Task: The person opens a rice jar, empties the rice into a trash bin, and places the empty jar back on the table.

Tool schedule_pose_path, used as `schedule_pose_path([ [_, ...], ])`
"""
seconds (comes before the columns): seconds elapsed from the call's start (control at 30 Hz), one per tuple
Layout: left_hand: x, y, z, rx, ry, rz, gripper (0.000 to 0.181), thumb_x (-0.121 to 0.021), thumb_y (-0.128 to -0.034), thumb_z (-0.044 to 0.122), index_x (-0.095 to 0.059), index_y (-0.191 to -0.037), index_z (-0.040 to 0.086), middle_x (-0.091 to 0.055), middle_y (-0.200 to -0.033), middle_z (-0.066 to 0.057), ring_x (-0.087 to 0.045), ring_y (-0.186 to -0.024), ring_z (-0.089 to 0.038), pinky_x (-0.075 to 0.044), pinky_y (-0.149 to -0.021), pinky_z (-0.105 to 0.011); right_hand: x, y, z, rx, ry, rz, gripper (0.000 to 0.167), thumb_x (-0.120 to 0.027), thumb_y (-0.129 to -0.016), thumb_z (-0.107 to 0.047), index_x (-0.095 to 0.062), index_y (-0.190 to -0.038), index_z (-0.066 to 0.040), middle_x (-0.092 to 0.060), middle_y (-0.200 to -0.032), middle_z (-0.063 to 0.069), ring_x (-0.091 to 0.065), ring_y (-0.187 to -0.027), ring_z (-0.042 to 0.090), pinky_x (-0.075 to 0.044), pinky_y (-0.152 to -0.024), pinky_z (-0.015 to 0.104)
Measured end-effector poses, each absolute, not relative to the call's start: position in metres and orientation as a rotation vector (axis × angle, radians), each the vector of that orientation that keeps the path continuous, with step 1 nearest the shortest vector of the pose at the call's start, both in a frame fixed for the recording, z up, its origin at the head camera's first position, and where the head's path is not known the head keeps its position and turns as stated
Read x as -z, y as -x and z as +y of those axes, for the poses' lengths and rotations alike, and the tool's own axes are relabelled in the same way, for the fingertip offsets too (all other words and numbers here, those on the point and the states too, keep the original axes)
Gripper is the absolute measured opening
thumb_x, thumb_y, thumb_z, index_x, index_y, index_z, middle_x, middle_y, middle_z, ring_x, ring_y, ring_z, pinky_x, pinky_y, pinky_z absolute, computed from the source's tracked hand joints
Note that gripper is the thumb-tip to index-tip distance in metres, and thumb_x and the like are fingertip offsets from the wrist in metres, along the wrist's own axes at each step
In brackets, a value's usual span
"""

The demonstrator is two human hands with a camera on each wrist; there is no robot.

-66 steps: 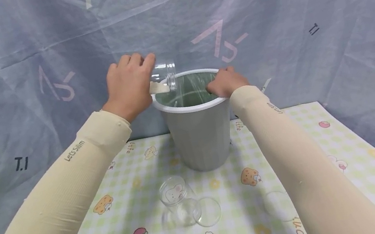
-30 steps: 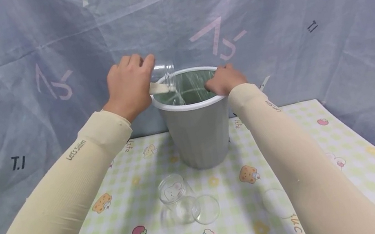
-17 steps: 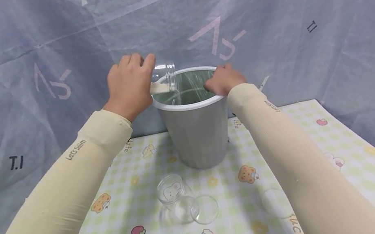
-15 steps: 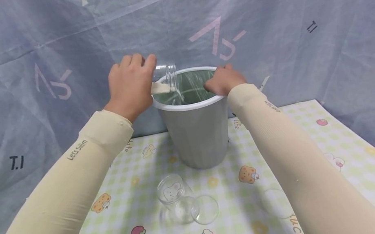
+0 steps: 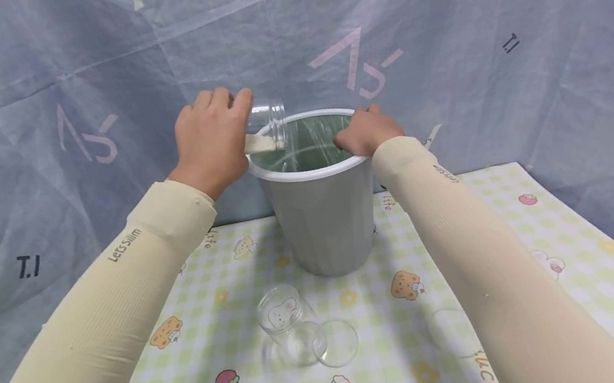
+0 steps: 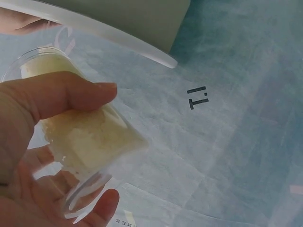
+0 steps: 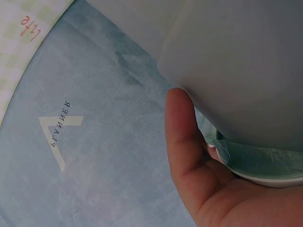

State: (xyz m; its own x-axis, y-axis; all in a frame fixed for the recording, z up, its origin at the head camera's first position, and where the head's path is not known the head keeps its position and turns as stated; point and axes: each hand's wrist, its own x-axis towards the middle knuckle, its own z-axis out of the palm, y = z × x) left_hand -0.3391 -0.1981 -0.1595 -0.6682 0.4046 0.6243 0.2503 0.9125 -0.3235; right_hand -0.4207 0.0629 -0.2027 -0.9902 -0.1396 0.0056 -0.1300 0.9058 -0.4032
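In the head view, my left hand (image 5: 213, 139) holds a clear jar (image 5: 267, 117) tipped on its side, its open mouth above the left rim of a grey trash can (image 5: 327, 222). Off-white grainy stuff (image 6: 90, 135) lies along the jar's lower side; its exact kind is unclear. In the left wrist view my thumb (image 6: 71, 94) crosses the jar. Pale streaks sit below the mouth; whether they are falling grains or shiny liner, I cannot tell. My right hand (image 5: 368, 132) grips the can's right rim, fingers partly hidden. A clear liner (image 7: 260, 158) covers the rim's inside.
A second clear jar (image 5: 290, 330) stands on the checked tablecloth (image 5: 385, 368) in front of the can. Touching or near it lies a round transparent lid (image 5: 337, 343). Another faint clear disc (image 5: 451, 333) is by my right sleeve. A blue-grey cloth (image 5: 443, 60) hangs behind.
The jar wavers slightly, its mouth a little further left than half a second ago. Streaks under it look fainter now. My right hand stays on the rim.
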Motion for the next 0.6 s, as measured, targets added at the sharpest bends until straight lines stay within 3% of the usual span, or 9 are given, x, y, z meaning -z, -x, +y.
schedule_pose_path([
  [0.6,0.1631,0.3421,-0.2010,-0.312,0.449,-2.281,0.056,-0.064,-0.0757,-0.004,-0.056,-0.130,0.008,-0.062,-0.115,-0.017,-0.057,-0.104,-0.039,-0.048,-0.067,-0.049,0.2047,0.4210,0.0626,0.641,0.217,3.053,0.079,-0.044,-0.095,-0.039,-0.029,-0.160,0.002,-0.018,-0.164,0.029,-0.047,-0.130,0.043,-0.045,-0.105,0.055],
])
